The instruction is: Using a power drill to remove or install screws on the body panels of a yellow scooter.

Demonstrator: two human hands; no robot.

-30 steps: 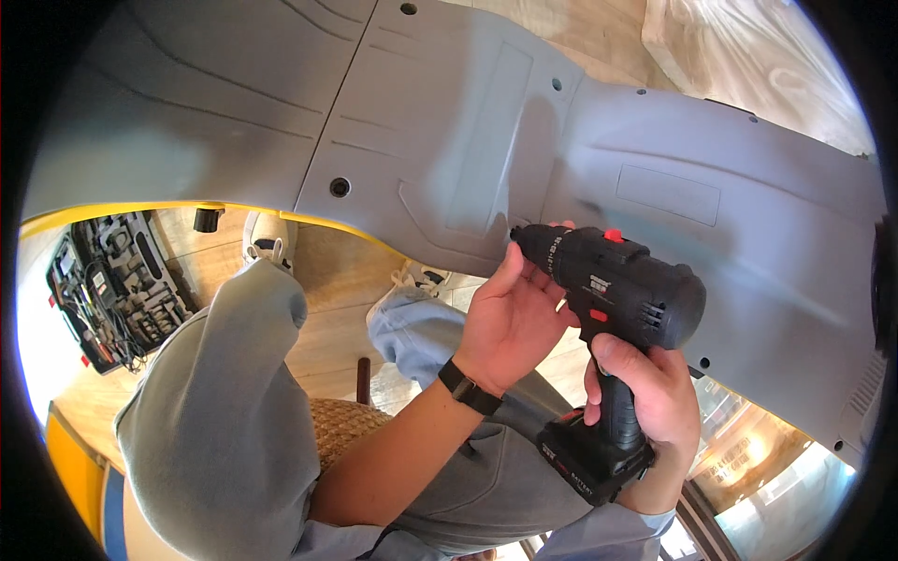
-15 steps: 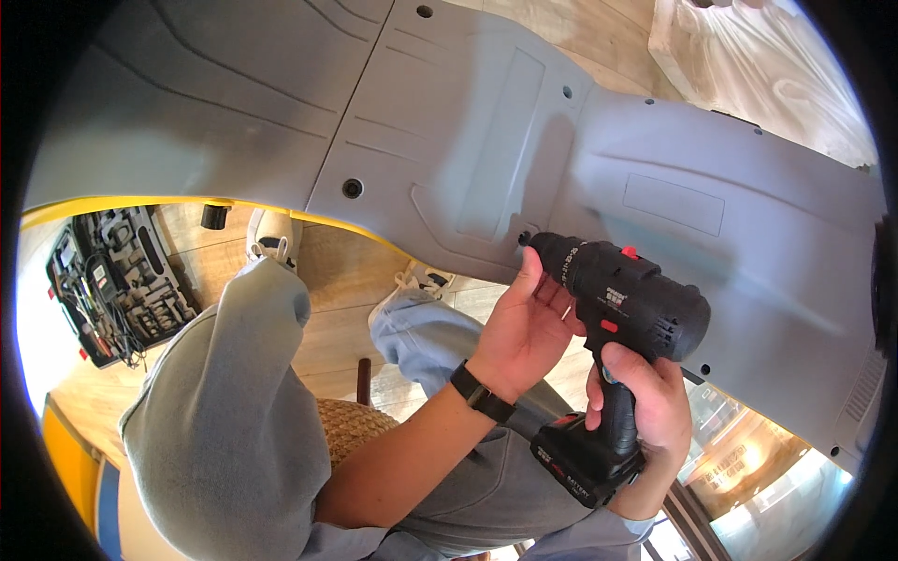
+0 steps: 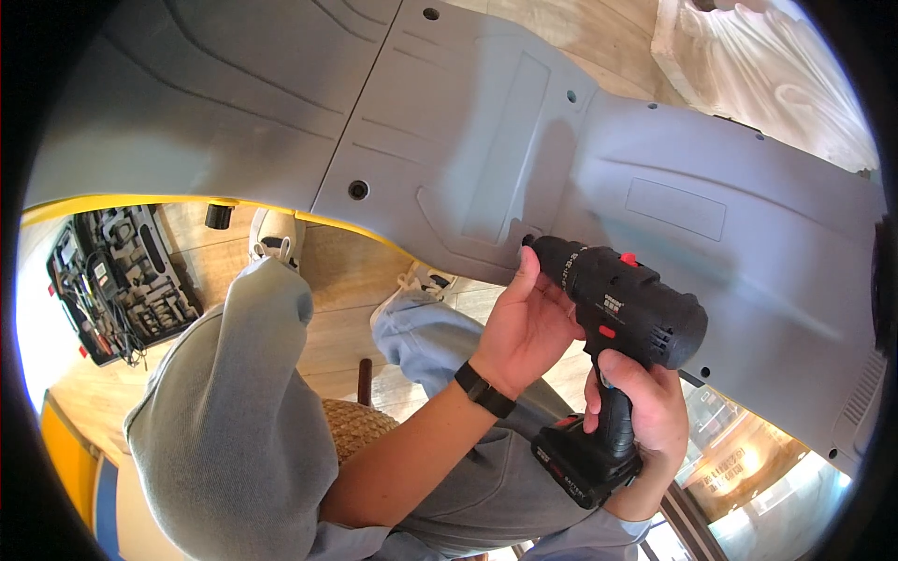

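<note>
My right hand (image 3: 647, 404) is wrapped round the handle of a black cordless drill (image 3: 645, 313) with red buttons and a battery pack (image 3: 580, 463) at its base. Its chuck points up and left, toward a large grey plastic panel (image 3: 402, 154) with yellow edging. My left hand (image 3: 528, 332) supports the front of the drill from below, thumb alongside the chuck and the other fingers partly hidden beneath it. The chuck's tip sits over a hole area near the panel's lower edge; whether it touches the panel I cannot tell.
Several screw holes, such as a dark round one (image 3: 358, 190), dot the panel. An open tool case (image 3: 122, 280) lies on the wooden floor (image 3: 327, 271) at the left. A woven seat (image 3: 355, 428) is under me. White draped sheeting (image 3: 767, 75) stands at the far right.
Almost nothing differs. The drill and both hands keep their grip and place, with only a slight shift of the whole view.
</note>
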